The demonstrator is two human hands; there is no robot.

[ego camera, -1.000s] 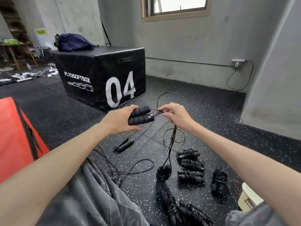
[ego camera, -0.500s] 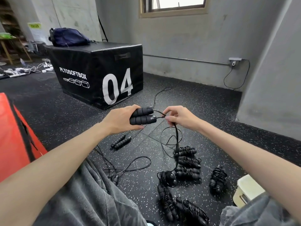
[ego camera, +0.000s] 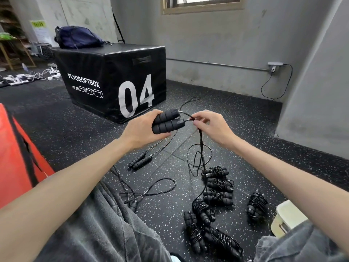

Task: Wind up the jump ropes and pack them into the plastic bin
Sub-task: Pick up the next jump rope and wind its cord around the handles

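our left hand point(ego camera: 139, 129) grips the two black foam jump-rope handles point(ego camera: 167, 123) side by side above the floor, while our right hand point(ego camera: 209, 125) pinches their thin black cord point(ego camera: 200, 146) just beside the handle tips. we judge winding is starting: next, wrap the cord round the handles, then carry the bundle to the cream plastic bin point(ego camera: 288, 216) at far right.

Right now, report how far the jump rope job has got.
Done: several wound ropes lie bundled on the floor. In hand: the left hand grips a pair of handles while the right hand pinches their cord, not yet wrapped. Left: an unwound rope lies further out with loose cord nearby, and nothing visibly sits in the plastic bin, only partly in view.
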